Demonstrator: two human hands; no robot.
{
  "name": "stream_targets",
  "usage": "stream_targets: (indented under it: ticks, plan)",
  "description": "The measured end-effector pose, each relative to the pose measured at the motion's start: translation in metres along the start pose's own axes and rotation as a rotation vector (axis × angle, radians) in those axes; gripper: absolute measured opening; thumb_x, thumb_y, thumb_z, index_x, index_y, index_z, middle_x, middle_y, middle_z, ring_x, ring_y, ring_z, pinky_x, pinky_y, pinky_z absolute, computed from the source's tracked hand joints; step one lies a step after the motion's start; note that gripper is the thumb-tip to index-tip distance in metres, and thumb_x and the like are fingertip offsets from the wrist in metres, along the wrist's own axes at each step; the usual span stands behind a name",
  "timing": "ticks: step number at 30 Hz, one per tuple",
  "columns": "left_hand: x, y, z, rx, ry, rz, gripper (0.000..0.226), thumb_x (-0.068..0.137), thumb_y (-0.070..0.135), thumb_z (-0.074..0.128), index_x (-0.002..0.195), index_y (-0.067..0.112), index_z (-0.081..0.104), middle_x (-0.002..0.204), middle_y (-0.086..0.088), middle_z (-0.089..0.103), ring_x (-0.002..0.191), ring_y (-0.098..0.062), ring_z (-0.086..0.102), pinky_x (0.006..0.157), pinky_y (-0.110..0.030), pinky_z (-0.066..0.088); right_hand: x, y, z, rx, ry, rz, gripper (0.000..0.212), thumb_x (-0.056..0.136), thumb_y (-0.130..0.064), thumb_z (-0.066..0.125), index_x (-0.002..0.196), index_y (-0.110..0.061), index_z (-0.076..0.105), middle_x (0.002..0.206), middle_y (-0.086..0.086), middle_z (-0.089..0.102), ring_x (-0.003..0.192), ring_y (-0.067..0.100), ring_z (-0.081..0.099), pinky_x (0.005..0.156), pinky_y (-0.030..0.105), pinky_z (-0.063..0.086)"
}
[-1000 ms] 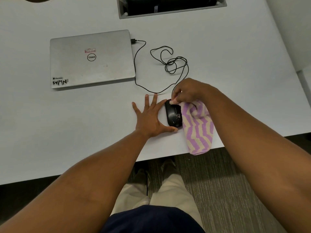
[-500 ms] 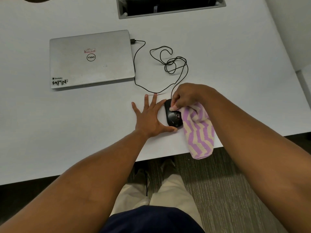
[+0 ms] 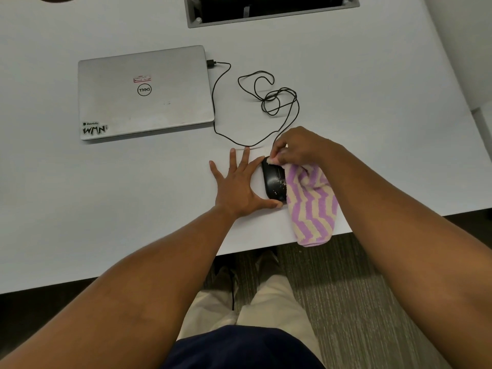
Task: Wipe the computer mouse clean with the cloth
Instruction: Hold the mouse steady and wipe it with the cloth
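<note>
A black computer mouse (image 3: 273, 182) lies on the white table near its front edge, with pale specks on its top. My left hand (image 3: 237, 187) rests flat on the table, fingers spread, index finger and thumb braced against the mouse's left side and near end. My right hand (image 3: 298, 147) pinches a purple-and-cream zigzag cloth (image 3: 311, 206) and presses a corner of it on the mouse's far end. The cloth drapes along the mouse's right side and hangs over the table edge.
A closed silver laptop (image 3: 143, 94) lies at the back left. The mouse's black cable (image 3: 269, 94) loops across the table (image 3: 372, 102) to the laptop's port. A grey cable cutout (image 3: 271, 9) sits at the far edge. Carpet and my legs show below.
My right hand slid the cloth back along the mouse and then forward again to its far end. My left hand has stayed in place.
</note>
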State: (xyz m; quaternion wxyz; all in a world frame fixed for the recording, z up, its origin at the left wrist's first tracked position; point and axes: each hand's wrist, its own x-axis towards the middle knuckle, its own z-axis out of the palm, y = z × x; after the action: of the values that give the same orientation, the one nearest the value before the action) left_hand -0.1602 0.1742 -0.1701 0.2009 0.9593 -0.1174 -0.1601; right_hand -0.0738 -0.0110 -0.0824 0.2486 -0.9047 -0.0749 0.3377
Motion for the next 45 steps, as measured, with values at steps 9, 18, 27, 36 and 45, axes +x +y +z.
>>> stream_targets:
  ticks: [9, 18, 27, 36, 45]
  plan:
    - [0.001, 0.001, -0.003, 0.005, -0.03, -0.014, 0.13, 0.049, 0.103, 0.048, 0.157, 0.042, 0.013, 0.169, 0.004, -0.004, 0.152, -0.021, -0.023, 0.11, -0.07, -0.021, -0.005, -0.002, -0.004, -0.14, -0.244, -0.029, 0.014, 0.077, -0.03, 0.077, 0.074, -0.042, 0.072, 0.087, -0.019, 0.064, 0.087, 0.006, 0.058, 0.069, 0.023, 0.042]
    - [0.001, 0.001, -0.003, 0.004, -0.034, -0.011, 0.129, 0.049, 0.103, 0.047, 0.158, 0.042, 0.014, 0.169, 0.004, -0.004, 0.152, -0.021, -0.023, 0.11, -0.071, -0.02, -0.014, -0.019, 0.01, -0.207, -0.147, -0.157, 0.015, 0.081, -0.026, 0.075, 0.095, -0.023, 0.077, 0.096, -0.008, 0.062, 0.092, 0.009, 0.057, 0.078, 0.024, 0.046]
    - [0.001, 0.001, -0.004, 0.002, -0.028, -0.006, 0.131, 0.047, 0.104, 0.045, 0.157, 0.041, 0.015, 0.169, 0.004, -0.003, 0.153, -0.021, -0.021, 0.109, -0.069, -0.022, -0.022, -0.014, 0.013, -0.211, -0.296, -0.082, 0.011, 0.076, -0.024, 0.08, 0.086, -0.028, 0.079, 0.087, -0.017, 0.062, 0.081, 0.004, 0.058, 0.063, 0.015, 0.04]
    - [0.002, 0.0, -0.001, 0.005, -0.029, -0.004, 0.13, 0.048, 0.105, 0.043, 0.157, 0.042, 0.012, 0.169, 0.004, -0.004, 0.152, -0.021, -0.023, 0.11, -0.07, -0.022, -0.024, -0.021, 0.015, -0.226, -0.154, -0.182, 0.017, 0.082, -0.024, 0.075, 0.099, -0.022, 0.078, 0.094, -0.01, 0.06, 0.087, 0.005, 0.053, 0.064, 0.016, 0.034]
    - [0.001, -0.001, -0.002, 0.004, -0.021, 0.004, 0.129, 0.047, 0.105, 0.041, 0.157, 0.042, 0.014, 0.17, 0.003, -0.003, 0.153, -0.022, -0.02, 0.11, -0.072, -0.019, -0.03, -0.015, 0.013, -0.332, -0.306, -0.1, 0.015, 0.077, -0.017, 0.078, 0.09, -0.023, 0.08, 0.095, -0.012, 0.059, 0.092, 0.009, 0.056, 0.076, 0.023, 0.045]
